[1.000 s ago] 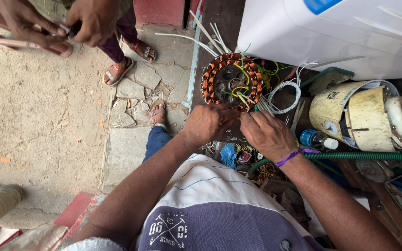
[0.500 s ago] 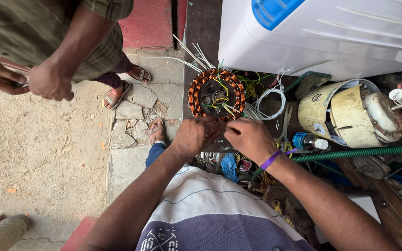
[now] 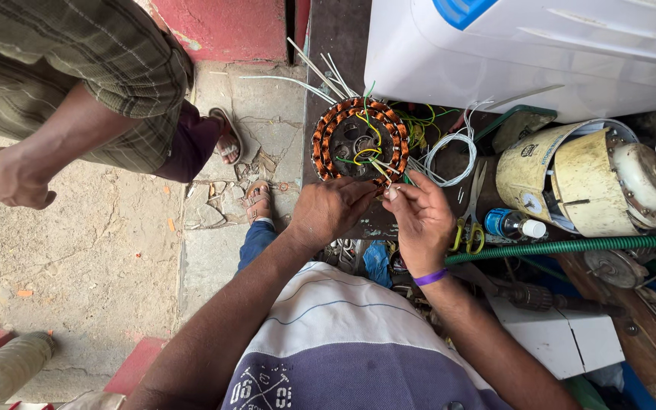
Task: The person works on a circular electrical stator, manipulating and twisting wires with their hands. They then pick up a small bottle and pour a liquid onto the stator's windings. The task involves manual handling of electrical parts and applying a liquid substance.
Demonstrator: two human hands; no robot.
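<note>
Hands meet at frame centre: right hand (image 3: 421, 220) pinches thin wires (image 3: 377, 163), left hand (image 3: 333, 209) is curled loosely, grip unclear. Wound copper motor ring (image 3: 360, 140) lies just above them. Since earlier, view shifted; bystander's arm (image 3: 47, 148) now at upper left.

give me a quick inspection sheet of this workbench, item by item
surface: dark bench top, crowded and worn.
job's things: round stator with copper windings lies flat; its white and yellow-green leads run toward the hands.
clutter: yellow-handled scissors, small blue bottle, cream motor housing, white box.
grippers: left hand and right hand meet at the stator's near edge, fingers pinching the leads.
cables: loose white wire coil; green hose crosses the bench.
surroundings: white appliance behind; another person stands on cracked concrete at left.
</note>
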